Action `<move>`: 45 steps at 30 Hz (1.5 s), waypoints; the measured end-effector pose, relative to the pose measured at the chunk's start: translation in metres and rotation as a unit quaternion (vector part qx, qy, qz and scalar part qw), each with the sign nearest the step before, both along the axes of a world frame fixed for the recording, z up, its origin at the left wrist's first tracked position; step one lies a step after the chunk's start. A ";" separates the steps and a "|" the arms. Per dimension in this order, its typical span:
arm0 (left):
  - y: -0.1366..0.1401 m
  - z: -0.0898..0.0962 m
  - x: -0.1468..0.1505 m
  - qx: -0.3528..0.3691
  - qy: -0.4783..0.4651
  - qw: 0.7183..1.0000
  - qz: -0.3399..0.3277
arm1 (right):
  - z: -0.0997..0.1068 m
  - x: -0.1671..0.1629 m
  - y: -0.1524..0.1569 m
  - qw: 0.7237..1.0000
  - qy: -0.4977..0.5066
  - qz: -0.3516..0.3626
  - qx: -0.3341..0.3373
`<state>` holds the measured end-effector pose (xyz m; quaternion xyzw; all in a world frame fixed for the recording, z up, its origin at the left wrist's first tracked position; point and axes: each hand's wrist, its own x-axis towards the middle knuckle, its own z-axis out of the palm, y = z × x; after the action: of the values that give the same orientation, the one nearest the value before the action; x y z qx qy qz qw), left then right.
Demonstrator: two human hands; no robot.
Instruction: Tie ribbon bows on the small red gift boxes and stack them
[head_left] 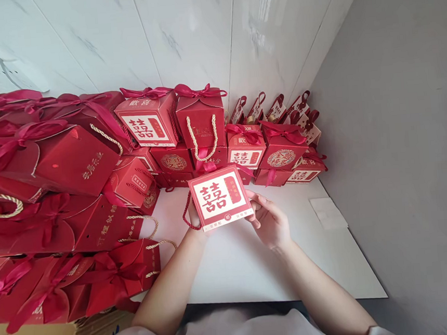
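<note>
Ribboned boxes behind red box in left hand

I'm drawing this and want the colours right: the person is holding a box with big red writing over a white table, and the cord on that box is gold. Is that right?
Not quite: the head view shows that the cord is dark red, not gold. The person is holding a box with big red writing over a white table.

Both bare forearms reaching forward and angled inward, left forearm, right forearm, left hand mostly hidden from view, right hand palm turned up and inward, fingers loosely bent and parted, pointing left.
</note>
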<state>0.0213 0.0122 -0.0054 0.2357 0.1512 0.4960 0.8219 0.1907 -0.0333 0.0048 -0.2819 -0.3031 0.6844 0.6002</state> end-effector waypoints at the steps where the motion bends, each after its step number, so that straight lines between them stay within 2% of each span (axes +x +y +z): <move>1: 0.000 0.001 0.000 0.002 0.000 1.000 -0.002 | 0.000 0.000 0.000 1.000 0.000 0.000 0.000; 8: -0.001 0.005 0.002 0.013 0.005 1.000 -0.001 | 0.000 0.000 -0.001 1.000 -0.004 0.000 -0.001; 20: 0.001 -0.005 0.000 0.005 0.012 1.000 -0.010 | 0.000 0.000 -0.001 1.000 0.004 -0.001 -0.003; 35: 0.001 0.000 -0.001 -0.048 -0.038 0.998 -0.024 | 0.001 -0.001 -0.001 1.000 0.001 -0.002 -0.007; 45: 0.000 0.004 0.001 -0.023 0.013 1.000 -0.015 | 0.002 -0.001 -0.001 1.000 -0.011 -0.006 -0.011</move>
<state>0.0226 0.0124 -0.0019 0.2251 0.1698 0.4769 0.8325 0.1901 -0.0346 0.0065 -0.2977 -0.3004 0.6810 0.5979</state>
